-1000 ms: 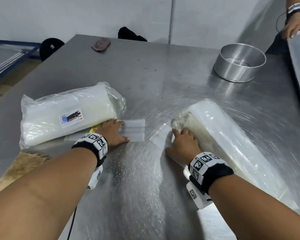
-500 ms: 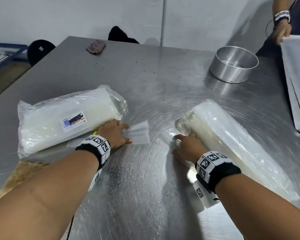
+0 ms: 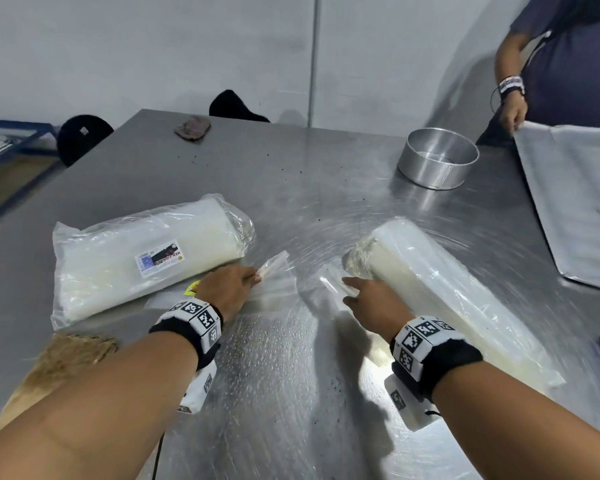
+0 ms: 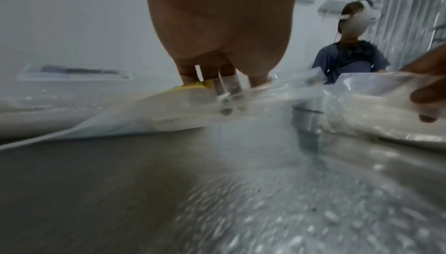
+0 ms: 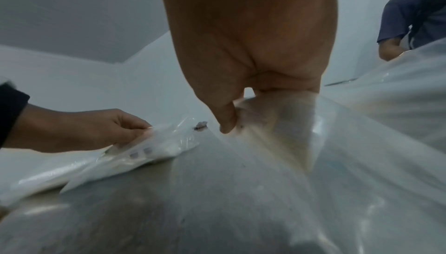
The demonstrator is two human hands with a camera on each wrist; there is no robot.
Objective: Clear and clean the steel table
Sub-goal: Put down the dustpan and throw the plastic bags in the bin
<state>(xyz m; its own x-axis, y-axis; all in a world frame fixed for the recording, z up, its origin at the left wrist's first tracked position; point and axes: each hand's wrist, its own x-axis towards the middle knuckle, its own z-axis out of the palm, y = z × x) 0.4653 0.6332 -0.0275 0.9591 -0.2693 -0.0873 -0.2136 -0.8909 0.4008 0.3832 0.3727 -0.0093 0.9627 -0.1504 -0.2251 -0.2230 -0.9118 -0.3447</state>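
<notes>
We are barely started — our left hand (image 3: 230,289) pinches the labelled bag's (image 3: 146,258) flap, our right hand (image 3: 371,303) grips the second bag's (image 3: 440,289) open end, both bags mid-surface (image 3: 291,188), pan (image 3: 437,157) and crumbs uncleared.

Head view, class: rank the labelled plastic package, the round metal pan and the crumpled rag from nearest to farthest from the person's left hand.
1. The labelled plastic package, directly beside the left hand, on its left.
2. The crumpled rag, near the table's far edge, ahead of the hand.
3. The round metal pan, far right, across the table.
</notes>
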